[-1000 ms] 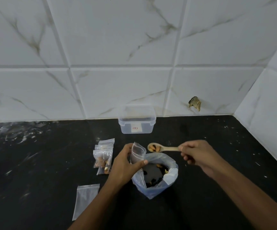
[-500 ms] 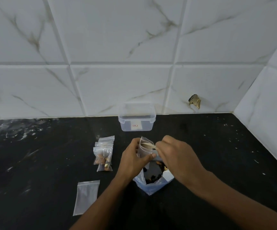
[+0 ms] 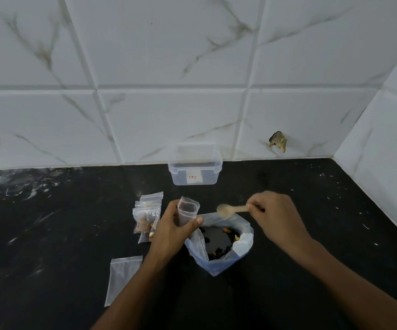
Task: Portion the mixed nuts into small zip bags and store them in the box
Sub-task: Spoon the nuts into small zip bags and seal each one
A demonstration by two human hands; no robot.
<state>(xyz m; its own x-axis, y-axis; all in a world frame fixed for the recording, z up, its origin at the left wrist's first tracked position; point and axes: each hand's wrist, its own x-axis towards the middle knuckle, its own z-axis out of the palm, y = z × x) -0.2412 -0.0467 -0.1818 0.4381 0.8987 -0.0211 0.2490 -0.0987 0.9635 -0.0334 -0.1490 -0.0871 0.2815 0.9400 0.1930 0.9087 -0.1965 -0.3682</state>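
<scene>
Nearest you, an empty flat zip bag [image 3: 122, 277] lies on the dark table [image 3: 50, 246], left of your left forearm. Your left hand [image 3: 173, 231] has its grip closed around a small zip bag [image 3: 187, 211], held upright with its mouth open. Just right of it sits the large open bag of mixed nuts [image 3: 221, 244]. Your right hand [image 3: 276, 217] pinches the handle of a wooden spoon [image 3: 228, 210], whose blurred bowl hangs over the nut bag's rim. Left of your left hand lie filled zip bags [image 3: 147, 216]. Farther back, the clear box [image 3: 195, 164] stands against the tiled wall [image 3: 169, 67].
</scene>
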